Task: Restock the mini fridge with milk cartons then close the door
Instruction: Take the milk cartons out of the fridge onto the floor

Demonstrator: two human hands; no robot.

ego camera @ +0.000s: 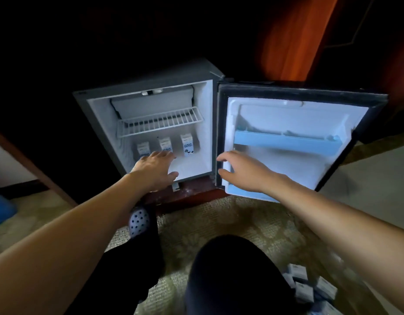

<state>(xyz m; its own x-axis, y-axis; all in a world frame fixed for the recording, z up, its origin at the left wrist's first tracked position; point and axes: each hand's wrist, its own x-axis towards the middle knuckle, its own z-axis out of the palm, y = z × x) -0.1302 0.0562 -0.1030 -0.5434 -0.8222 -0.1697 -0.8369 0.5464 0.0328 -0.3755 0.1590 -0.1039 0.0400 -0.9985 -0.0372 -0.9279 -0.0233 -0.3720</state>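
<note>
The mini fridge [95,123] stands open, its door [298,155] swung out to the right. Three white milk cartons stand upright in a row at the back of the fridge floor: left [142,149], middle [165,143], right [187,144]. My left hand [154,170] reaches into the fridge, fingers stretched toward the left and middle cartons, holding nothing. My right hand [244,170] hovers with loosely spread fingers at the hinge-side lower edge of the door, holding nothing. Several more cartons [310,285] lie on the floor at lower right.
A wire shelf [160,122] spans the upper fridge. The door has a blue shelf rail [287,142]. The fridge sits on a dark wooden base [192,194]. My knees and a dotted slipper [138,220] are on the patterned carpet [219,219] in front.
</note>
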